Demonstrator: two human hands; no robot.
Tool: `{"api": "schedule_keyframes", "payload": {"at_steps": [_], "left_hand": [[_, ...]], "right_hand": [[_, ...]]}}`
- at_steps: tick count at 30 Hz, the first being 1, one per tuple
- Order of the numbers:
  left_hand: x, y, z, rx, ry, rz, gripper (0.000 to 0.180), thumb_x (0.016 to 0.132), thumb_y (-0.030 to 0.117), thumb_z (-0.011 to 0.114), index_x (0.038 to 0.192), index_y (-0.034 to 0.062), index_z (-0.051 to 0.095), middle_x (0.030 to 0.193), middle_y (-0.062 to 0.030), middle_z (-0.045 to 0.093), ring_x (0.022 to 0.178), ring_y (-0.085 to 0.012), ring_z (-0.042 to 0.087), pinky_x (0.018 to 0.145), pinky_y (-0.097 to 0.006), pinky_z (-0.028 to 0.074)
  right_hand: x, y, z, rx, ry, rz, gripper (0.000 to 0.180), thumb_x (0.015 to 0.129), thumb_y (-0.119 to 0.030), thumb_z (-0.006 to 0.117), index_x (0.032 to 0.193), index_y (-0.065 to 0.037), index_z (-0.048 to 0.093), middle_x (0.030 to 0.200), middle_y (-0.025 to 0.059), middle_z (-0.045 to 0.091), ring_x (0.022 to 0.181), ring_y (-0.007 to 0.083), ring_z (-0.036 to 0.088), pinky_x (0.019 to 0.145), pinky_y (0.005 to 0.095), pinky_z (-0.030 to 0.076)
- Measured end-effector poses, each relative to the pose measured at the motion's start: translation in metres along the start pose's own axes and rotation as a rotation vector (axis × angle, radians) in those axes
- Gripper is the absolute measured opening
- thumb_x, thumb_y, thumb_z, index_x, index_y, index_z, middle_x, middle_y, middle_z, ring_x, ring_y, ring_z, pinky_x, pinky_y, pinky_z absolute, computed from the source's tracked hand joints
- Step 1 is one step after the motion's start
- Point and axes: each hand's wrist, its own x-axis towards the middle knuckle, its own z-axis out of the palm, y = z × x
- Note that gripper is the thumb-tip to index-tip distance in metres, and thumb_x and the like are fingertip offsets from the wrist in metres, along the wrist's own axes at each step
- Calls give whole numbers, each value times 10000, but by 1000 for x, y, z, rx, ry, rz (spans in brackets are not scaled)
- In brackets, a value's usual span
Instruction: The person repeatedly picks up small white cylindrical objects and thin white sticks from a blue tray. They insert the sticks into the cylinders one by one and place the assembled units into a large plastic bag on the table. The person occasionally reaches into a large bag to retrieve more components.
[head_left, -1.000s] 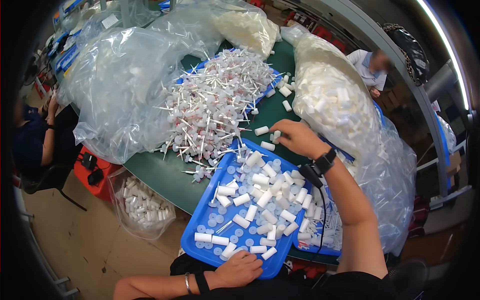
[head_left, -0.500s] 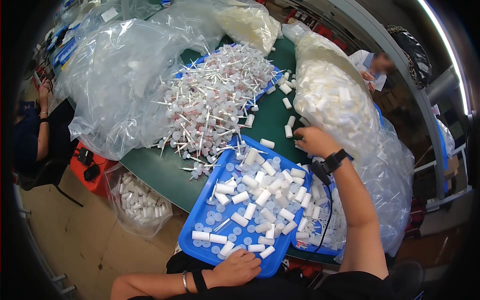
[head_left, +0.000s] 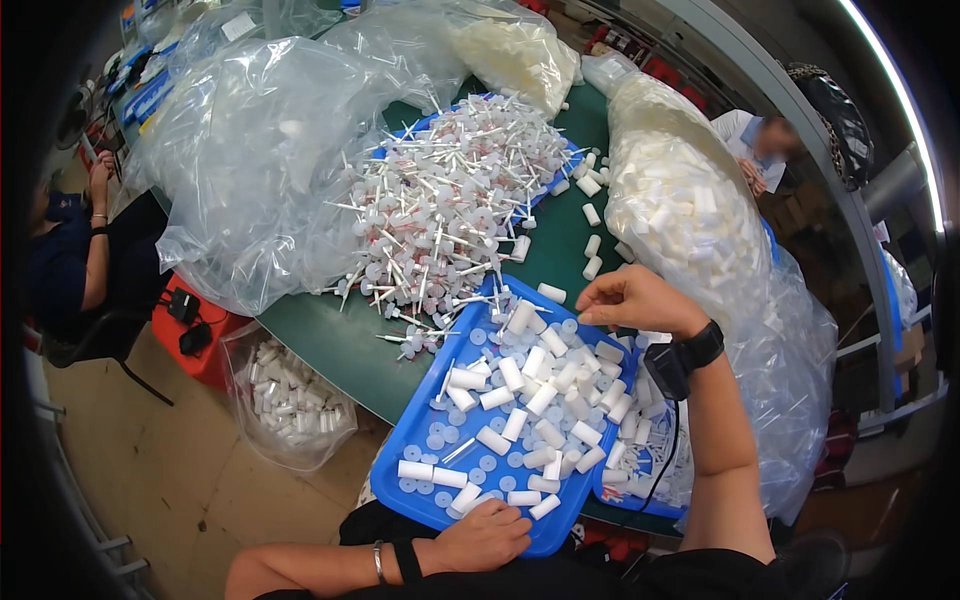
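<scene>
My left hand (head_left: 484, 535) lies at the near rim of a blue tray (head_left: 408, 505), its fingers curled closed over the edge; its thumb side is partly hidden. The tray holds many white cylinders (head_left: 493, 441), translucent round discs (head_left: 487, 463) and a few thin clear tubes (head_left: 459, 452). Over the tray's far right corner hangs my right hand (head_left: 640, 302), thumb and fingers drawn together in a pinch. Whatever those fingertips hold, if anything, is too small to make out. Loose white cylinders (head_left: 551, 292) lie on the green table just beyond it.
A heap of white stick-and-disc parts (head_left: 440, 215) covers another tray farther off. Big clear plastic bags stand left (head_left: 270, 160) and right (head_left: 680, 190), the right one full of cylinders. A second blue tray (head_left: 640, 503) sits beside mine. Two people are nearby.
My right hand has come from beside the bag of cylinders, left and nearer, to the tray's far corner. The left hand keeps its place on the rim. The whole view has shifted slightly.
</scene>
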Motion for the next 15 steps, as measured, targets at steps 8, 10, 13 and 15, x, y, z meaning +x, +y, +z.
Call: {"api": "schedule_keyframes", "payload": {"at_steps": [8, 10, 13, 15], "left_hand": [[1, 1, -2, 31, -70, 5, 49, 851, 200, 647, 882, 163, 654, 870, 17, 522, 905, -148, 561, 852, -313, 437], [0, 0, -2, 46, -68, -2, 48, 856, 201, 642, 883, 165, 655, 870, 17, 521, 905, -148, 562, 858, -315, 436], [2, 0, -3, 36, -76, -5, 47, 860, 203, 637, 882, 167, 656, 869, 18, 519, 905, -147, 563, 862, -315, 436], [3, -1, -3, 32, -83, -5, 45, 860, 204, 636, 881, 169, 655, 868, 19, 518, 905, -147, 563, 863, -315, 437]], "right_hand": [[75, 32, 34, -564, 52, -221, 721, 851, -204, 776, 1497, -142, 461, 1596, 126, 387, 1339, 362, 505, 1091, 462, 476], [82, 33, 31, -592, 55, -265, 752, 831, -204, 798, 1493, -145, 448, 1593, 113, 389, 1315, 366, 523, 1081, 466, 482], [87, 42, 28, -563, 71, -361, 660, 827, -189, 813, 1397, -103, 490, 1493, 122, 481, 1263, 369, 558, 1037, 466, 496], [98, 51, 24, -530, 53, -438, 602, 843, -180, 802, 1357, -85, 505, 1431, 134, 528, 1241, 373, 569, 1017, 461, 498]]}}
